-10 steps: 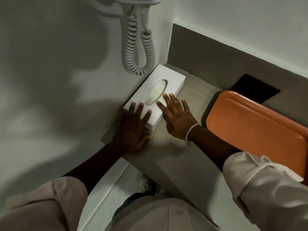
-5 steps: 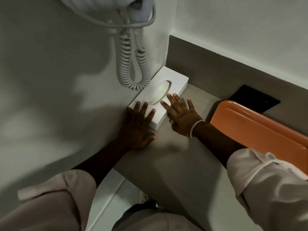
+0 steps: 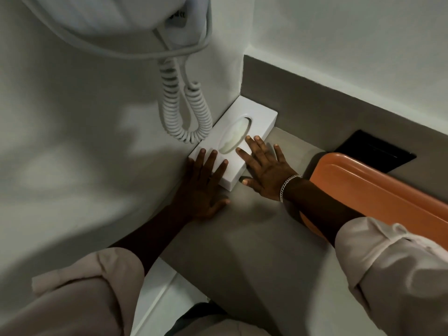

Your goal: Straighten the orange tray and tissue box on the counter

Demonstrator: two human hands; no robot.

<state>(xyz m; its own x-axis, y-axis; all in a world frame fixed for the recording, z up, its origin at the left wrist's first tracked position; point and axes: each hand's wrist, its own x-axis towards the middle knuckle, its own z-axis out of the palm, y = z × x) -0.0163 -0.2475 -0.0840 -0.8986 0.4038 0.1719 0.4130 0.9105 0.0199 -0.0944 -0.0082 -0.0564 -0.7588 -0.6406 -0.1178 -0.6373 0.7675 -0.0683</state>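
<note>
Squaring the tissue box [image 3: 238, 144] into the counter's back-left corner is the step judged to be in hand.

Item: tissue box. White, rectangular, with an oval opening on top. It lies flat on the grey counter [image 3: 242, 238], its long left side against the white wall and its far end at the grey upstand, under the coiled cord [image 3: 186, 112] of a wall-mounted dryer.

Item: left hand [image 3: 201, 187]. Laid flat, fingers [image 3: 213, 157] spread and extended, resting on the box's near end; the palm lies on the counter beside the wall. Nothing is clasped.

Item: right hand [image 3: 266, 173]. Also flat and open, fingers splayed, the fingertips touching the box's top and right edge beside the oval, the thumb near the front corner. A chain bracelet [image 3: 289, 184] sits at the wrist. No grip on anything.

Item: orange tray [image 3: 378, 197]. Lies further right on the counter, well apart from the box, its far long edge near the upstand; part runs out of view and part is covered by the right forearm. It looks slightly angled, though wide-angle distortion makes that uncertain.

Status: box appears nearly aligned with the wall; tray not yet attended to.

Next move, as a judgement: a last light press to seat the box flush, then both hands lifting away and shifting right to take the tray's edges and turn it parallel with the upstand.
</note>
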